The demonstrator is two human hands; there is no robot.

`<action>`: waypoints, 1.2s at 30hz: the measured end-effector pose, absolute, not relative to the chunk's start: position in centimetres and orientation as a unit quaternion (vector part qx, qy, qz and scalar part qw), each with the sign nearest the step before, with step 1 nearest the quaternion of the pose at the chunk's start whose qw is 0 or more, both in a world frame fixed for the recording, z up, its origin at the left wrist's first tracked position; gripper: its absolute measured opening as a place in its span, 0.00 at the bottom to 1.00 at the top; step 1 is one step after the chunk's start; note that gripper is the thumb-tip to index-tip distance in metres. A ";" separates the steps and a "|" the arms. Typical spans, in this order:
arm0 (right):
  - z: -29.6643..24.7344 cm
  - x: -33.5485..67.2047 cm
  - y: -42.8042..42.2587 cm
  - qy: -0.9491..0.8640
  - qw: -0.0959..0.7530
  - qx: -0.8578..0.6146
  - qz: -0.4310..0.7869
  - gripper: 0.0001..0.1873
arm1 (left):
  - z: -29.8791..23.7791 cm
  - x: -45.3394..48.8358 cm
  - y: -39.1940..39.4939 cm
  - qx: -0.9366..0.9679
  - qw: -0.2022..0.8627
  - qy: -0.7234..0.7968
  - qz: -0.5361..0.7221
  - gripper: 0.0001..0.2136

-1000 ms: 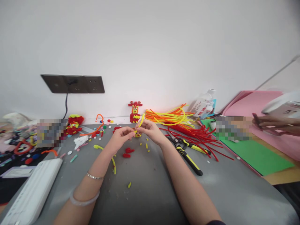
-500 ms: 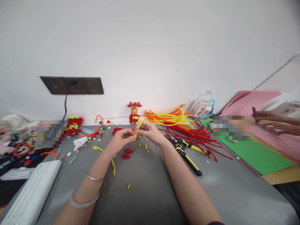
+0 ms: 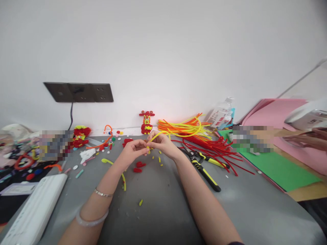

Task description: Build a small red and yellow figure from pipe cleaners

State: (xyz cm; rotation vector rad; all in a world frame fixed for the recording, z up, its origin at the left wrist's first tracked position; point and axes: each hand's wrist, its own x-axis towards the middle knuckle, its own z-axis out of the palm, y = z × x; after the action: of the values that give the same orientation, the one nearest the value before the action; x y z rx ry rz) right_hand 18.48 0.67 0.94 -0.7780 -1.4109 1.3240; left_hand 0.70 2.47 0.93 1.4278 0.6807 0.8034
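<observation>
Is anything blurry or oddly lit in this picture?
In the head view, the co-worker's hand looks soft at far right; the white wall is softly lit, without hard shadows; the gray tabletop shows a pale sheen at lower left; blocky mosaic hides two spots.

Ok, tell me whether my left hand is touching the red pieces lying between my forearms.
Apart. The head view shows it: grey tabletop is visible between the left hand and the red pieces.

Left grip [image 3: 132, 151] beside right grip [image 3: 163, 145], both pinched
</observation>
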 end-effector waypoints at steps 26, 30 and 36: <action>1.5 18.4 0.3 -0.599 0.533 -0.370 0.470 0.13 | 1.3 1.1 2.1 0.544 0.648 0.290 0.447 0.14; 1.3 18.4 0.6 -0.597 0.532 -0.366 0.476 0.14 | 1.3 1.0 2.2 0.542 0.646 0.294 0.450 0.14; 1.3 18.5 0.5 -0.608 0.520 -0.370 0.471 0.15 | 0.5 0.9 2.6 0.559 0.619 0.305 0.459 0.13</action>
State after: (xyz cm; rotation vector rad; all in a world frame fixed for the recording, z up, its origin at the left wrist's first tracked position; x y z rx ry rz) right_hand 18.53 0.53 1.34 -0.8871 -1.4583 1.1298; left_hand 0.89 2.60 0.51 1.2849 0.7024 1.0564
